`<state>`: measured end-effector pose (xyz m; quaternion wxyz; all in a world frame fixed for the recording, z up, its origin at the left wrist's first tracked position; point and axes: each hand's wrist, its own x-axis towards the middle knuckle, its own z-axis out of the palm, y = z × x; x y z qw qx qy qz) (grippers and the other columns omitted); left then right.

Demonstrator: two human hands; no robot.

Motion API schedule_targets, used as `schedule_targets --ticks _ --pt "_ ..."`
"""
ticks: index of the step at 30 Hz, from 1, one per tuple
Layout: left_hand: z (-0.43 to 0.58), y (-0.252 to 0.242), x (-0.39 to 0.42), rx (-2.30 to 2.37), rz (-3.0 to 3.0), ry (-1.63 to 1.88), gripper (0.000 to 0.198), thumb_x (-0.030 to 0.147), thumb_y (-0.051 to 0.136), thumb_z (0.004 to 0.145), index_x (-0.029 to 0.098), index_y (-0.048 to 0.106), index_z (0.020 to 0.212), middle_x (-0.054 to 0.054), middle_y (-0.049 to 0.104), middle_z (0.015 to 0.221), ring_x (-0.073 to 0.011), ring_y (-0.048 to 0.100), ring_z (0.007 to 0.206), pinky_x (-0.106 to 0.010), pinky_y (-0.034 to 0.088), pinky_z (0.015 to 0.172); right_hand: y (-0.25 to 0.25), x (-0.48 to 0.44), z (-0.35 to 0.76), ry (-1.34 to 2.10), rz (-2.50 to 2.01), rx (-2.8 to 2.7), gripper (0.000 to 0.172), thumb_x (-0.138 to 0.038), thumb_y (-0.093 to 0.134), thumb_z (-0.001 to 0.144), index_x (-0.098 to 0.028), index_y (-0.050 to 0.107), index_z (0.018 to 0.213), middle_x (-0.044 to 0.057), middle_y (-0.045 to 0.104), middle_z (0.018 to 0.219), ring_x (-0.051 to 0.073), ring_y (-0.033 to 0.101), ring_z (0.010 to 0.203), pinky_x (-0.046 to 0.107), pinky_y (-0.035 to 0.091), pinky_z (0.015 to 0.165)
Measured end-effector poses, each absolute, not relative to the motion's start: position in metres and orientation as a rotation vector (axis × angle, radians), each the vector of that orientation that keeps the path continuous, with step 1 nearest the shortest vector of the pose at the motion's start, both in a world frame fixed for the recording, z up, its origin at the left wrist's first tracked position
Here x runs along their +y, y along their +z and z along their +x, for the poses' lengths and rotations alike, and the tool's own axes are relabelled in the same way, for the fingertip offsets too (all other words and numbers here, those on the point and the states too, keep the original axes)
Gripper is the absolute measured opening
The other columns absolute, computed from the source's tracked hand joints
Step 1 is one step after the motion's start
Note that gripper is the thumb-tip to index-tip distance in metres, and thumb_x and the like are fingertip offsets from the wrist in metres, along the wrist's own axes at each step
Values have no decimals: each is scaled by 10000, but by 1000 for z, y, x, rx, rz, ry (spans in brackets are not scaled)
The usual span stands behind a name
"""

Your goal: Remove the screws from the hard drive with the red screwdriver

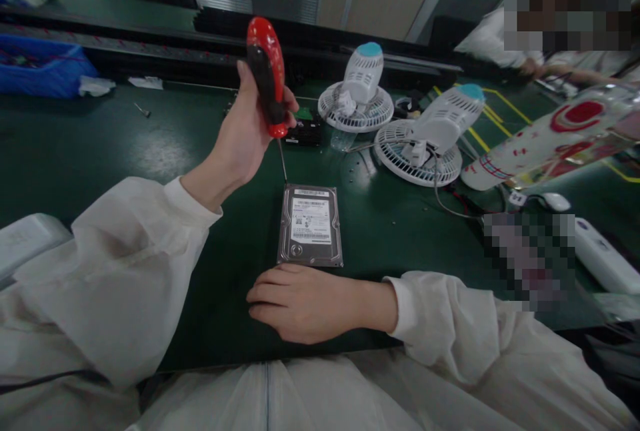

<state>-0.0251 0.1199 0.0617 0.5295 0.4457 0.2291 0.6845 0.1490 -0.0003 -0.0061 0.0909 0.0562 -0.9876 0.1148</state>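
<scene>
A silver hard drive (pixel 311 225) with a white label lies flat on the green table (pixel 165 131). My left hand (pixel 255 114) holds a red and black screwdriver (pixel 269 74) upright, its tip at the drive's top left corner. Whether the tip touches a screw is too small to tell. Below the drive, my right hand (pixel 310 304) rests on the table against the lower edge, with its fingers together and pointing left. Their undersides are hidden, so anything beneath them cannot be seen.
Two white fans (pixel 364 77) (pixel 440 121) lie beyond the drive to the right, near a dark drive (pixel 304 132). A blue-lined bin (pixel 43 67) stands far left. Patterned bottle (pixel 555 127) and cables are at right; a person sits at the upper right.
</scene>
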Motion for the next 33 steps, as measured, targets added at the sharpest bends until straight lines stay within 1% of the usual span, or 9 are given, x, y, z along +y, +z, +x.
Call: schedule_targets --ticks 3,6,10,16,20,23,26,30,33 --pt "-25 67 116 591 1016 1581 633 637 272 1024 219 648 733 -32 574 714 -144 535 596 -299 490 615 -6 0 149 345 169 -2935 313 -252 477 982 -102 661 1186 111 634 1296 224 552 1151 346 467 927" --pt "-25 67 117 622 1064 1531 636 728 307 969 236 621 718 -9 506 636 -148 505 544 -314 480 609 -7 0 149 347 168 -2933 314 -252 482 978 -100 660 1187 107 633 1293 227 553 1149 347 465 924" --pt "-27 60 122 540 1163 1551 459 581 470 1001 237 605 728 4 514 649 -132 497 550 -282 430 576 -7 -1 149 346 168 -2934 309 -243 492 977 -99 653 1197 121 624 1302 224 550 1159 347 459 918" --pt "-26 62 120 609 1067 1583 528 627 383 998 267 675 744 -67 621 796 -201 594 723 -313 508 653 -6 0 148 345 163 -2932 317 -246 456 991 -104 666 1181 108 634 1300 222 544 1139 343 457 916" --pt "-24 66 115 623 1069 1556 668 734 301 962 236 631 665 -47 518 675 -165 504 600 -296 506 598 -7 0 147 345 155 -2923 314 -245 464 988 -105 667 1183 101 637 1292 221 545 1128 345 461 908" --pt "-24 63 116 562 1115 1533 588 688 414 966 217 603 667 -8 472 659 -121 467 554 -268 504 628 -8 -1 147 344 156 -2915 311 -243 468 989 -102 668 1181 109 635 1293 220 545 1131 343 461 914" --pt "-24 60 118 555 1162 1514 518 633 487 968 208 610 699 -10 516 696 -113 508 589 -256 504 677 -9 -2 147 343 153 -2909 306 -240 469 992 -103 663 1184 120 630 1296 215 545 1137 342 460 915" --pt "-23 64 116 657 1097 1506 627 690 329 984 222 660 731 -42 570 720 -147 541 602 -296 513 692 -9 -1 147 345 158 -2908 314 -237 449 998 -102 664 1182 111 633 1283 223 546 1142 346 462 920" --pt "-22 68 112 700 1102 1490 763 745 195 968 210 670 702 -31 495 630 -146 494 536 -314 505 666 -8 -1 148 346 171 -2912 317 -242 457 994 -97 661 1188 115 632 1286 225 548 1139 344 466 907"
